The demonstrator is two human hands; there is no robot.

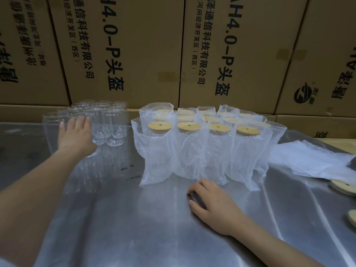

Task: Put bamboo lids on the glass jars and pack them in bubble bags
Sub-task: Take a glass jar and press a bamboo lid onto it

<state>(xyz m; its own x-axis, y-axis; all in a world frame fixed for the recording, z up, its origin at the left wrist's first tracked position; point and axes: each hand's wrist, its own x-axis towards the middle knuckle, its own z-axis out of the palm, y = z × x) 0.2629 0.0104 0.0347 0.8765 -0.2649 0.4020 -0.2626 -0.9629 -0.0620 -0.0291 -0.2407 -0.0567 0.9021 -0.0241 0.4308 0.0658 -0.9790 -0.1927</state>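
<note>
Several bare glass jars (113, 124) stand in a cluster at the back left of the metal table (134, 218). My left hand (77, 135) is wrapped round the nearest jar (90, 132) of that cluster, fingers over its rim and side. Several lidded jars in bubble bags (192, 149) stand in rows at the middle, bamboo lids (157, 125) showing at their tops. In front of the bagged jars, my right hand (213, 205) rests on the table with loosely bent fingers, holding nothing.
A flat stack of empty bubble bags (308, 160) lies at the right. Loose bamboo lids (343, 186) sit at the right edge of the table. Large printed cardboard boxes (125, 51) form a wall right behind the table.
</note>
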